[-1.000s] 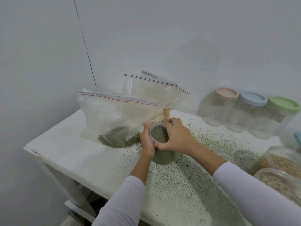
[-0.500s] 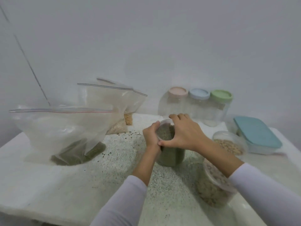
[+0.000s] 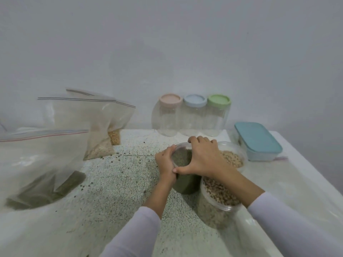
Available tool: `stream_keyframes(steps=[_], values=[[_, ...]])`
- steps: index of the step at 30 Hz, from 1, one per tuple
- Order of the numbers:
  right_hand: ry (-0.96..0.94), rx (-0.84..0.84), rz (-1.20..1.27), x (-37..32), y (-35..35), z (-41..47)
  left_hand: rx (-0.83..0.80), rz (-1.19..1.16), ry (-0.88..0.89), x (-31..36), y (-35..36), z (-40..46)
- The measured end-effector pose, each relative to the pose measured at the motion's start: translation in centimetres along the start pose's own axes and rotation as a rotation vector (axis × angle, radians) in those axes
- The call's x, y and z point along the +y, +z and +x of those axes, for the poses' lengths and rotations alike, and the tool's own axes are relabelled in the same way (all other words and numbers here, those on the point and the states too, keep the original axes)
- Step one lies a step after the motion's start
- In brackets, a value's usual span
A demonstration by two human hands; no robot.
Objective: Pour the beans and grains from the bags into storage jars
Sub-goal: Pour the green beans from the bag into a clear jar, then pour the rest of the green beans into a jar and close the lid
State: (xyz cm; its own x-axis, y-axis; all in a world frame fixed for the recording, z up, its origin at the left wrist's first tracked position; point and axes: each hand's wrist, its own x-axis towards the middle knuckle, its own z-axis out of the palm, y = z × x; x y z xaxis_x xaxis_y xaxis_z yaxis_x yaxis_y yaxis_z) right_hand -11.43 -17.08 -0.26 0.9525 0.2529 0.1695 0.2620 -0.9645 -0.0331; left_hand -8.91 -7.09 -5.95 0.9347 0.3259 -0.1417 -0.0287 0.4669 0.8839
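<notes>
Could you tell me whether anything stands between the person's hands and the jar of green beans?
Nothing visible does. The left hand and the right hand both already grip the jar of green beans at its rim, on opposite sides. The open jar of pale beans stands beside it on the right, under the right forearm, not between.

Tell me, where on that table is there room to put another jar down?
Bare speckled table lies between the green-bean bag and the green-bean jar that both hands hold. Another bare strip runs right of the open grain jars, below the blue box. Around the hands it is crowded.
</notes>
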Motion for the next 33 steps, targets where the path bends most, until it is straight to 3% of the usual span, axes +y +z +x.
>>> stream_keyframes(steps=[3, 6, 8, 13, 18, 24, 33], values=[[-0.033, -0.031, -0.045, 0.2, 0.0, 0.1, -0.038, 0.065, -0.023, 0.1, -0.4, -0.3], [-0.074, -0.166, -0.003, 0.8, -1.3, 0.9, -0.221, 0.359, -0.01, 1.0, -1.8, 0.7], [-0.011, -0.217, 0.151, 2.3, -2.3, 2.2, -0.333, 0.531, 0.029, 2.3, -1.8, 1.9], [0.242, 0.147, 0.323, 7.1, -2.1, 5.9, -0.313, 0.475, 0.103, 5.5, 0.6, 4.0], [0.48, 0.277, 0.325, 10.0, -1.2, 9.7, -0.358, 0.466, 0.158, 6.4, 2.6, 5.7], [0.658, 0.276, 0.418, 12.4, 0.0, 13.0, -0.331, 0.47, 0.117, 5.9, 4.3, 7.6], [0.702, 0.283, 0.519, 13.3, 0.4, 14.7, -0.34, 0.463, 0.079, 5.6, 5.5, 8.8]])
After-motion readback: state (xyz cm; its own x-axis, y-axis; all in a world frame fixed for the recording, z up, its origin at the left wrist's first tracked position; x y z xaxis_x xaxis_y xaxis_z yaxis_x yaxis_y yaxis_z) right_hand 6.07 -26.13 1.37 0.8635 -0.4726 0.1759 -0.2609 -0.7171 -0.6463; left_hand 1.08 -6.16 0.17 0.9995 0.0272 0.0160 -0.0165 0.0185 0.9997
